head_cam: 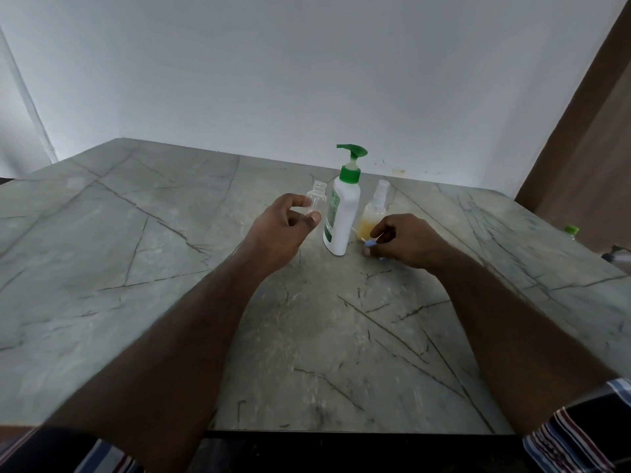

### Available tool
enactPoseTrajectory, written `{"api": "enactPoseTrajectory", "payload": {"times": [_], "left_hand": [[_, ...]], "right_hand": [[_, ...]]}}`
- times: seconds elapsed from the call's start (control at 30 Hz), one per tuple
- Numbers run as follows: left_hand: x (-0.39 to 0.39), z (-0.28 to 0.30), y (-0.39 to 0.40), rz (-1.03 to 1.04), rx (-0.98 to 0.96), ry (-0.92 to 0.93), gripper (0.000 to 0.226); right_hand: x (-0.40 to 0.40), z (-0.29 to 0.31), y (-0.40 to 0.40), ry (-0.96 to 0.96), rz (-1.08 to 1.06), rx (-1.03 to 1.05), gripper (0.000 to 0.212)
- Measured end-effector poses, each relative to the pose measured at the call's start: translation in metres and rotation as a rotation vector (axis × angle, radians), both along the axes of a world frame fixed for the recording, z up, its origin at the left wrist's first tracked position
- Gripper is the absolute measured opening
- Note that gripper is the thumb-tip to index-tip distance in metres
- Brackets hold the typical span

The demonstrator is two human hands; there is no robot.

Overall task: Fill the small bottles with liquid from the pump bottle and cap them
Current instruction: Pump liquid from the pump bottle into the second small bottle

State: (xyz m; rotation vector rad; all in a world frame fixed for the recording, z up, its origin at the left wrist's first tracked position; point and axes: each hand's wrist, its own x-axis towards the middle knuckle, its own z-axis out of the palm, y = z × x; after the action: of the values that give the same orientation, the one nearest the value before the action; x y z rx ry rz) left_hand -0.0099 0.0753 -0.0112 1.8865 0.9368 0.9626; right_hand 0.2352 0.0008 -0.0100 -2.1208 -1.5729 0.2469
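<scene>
Centre of frame, slightly above the middle: white pump bottle (341,216), tall and smooth, oval-shouldered, with green collar and green pump head whose spout points left; green print down its left face. Upright on the table (119,250).

Just left of it, empty bottle (317,199): clear thin plastic, round, threaded neck uncapped, upright. Left hand (283,230) curled around its lower part, thumb and fingertips closing on the wall; whether actually touching or just short of it, cannot tell.

Just right of the pump bottle, filled bottle (375,216): clear plastic, amber liquid in the lower half, a pale translucent spray top on its neck. Standing close behind the right hand (406,240).

Right hand low at the table surface, fingers curled, pinching a small blue piece (369,244) between thumb and forefinger; shape of the piece too blurred to tell.

Table: grey-green stone-look slab, matt, crossed by dark thin veins. Plain white wall (307,63) behind, across the upper frame.
</scene>
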Motion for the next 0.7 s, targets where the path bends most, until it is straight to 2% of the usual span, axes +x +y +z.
{"api": "enactPoseTrajectory", "payload": {"times": [0.37, 0.43, 0.53, 0.6, 0.7], "left_hand": [[0.001, 0.000, 0.001, 0.001, 0.000, 0.005, 0.035], [0.001, 0.000, 0.001, 0.006, 0.000, 0.001, 0.034], [0.001, 0.000, 0.001, 0.007, 0.004, 0.006, 0.033], [0.001, -0.001, 0.001, 0.009, 0.007, 0.009, 0.033], [0.000, -0.001, 0.002, 0.011, -0.001, -0.001, 0.034]], "right_hand": [[0.001, 0.007, -0.008, 0.029, -0.032, 0.034, 0.046], [-0.001, 0.016, -0.011, 0.148, -0.050, 0.188, 0.038], [-0.011, 0.044, -0.015, 0.460, -0.008, 0.474, 0.033], [-0.016, 0.059, -0.012, 0.557, 0.073, 0.475, 0.045], [-0.023, 0.066, -0.001, 0.557, 0.150, 0.291, 0.075]]}}
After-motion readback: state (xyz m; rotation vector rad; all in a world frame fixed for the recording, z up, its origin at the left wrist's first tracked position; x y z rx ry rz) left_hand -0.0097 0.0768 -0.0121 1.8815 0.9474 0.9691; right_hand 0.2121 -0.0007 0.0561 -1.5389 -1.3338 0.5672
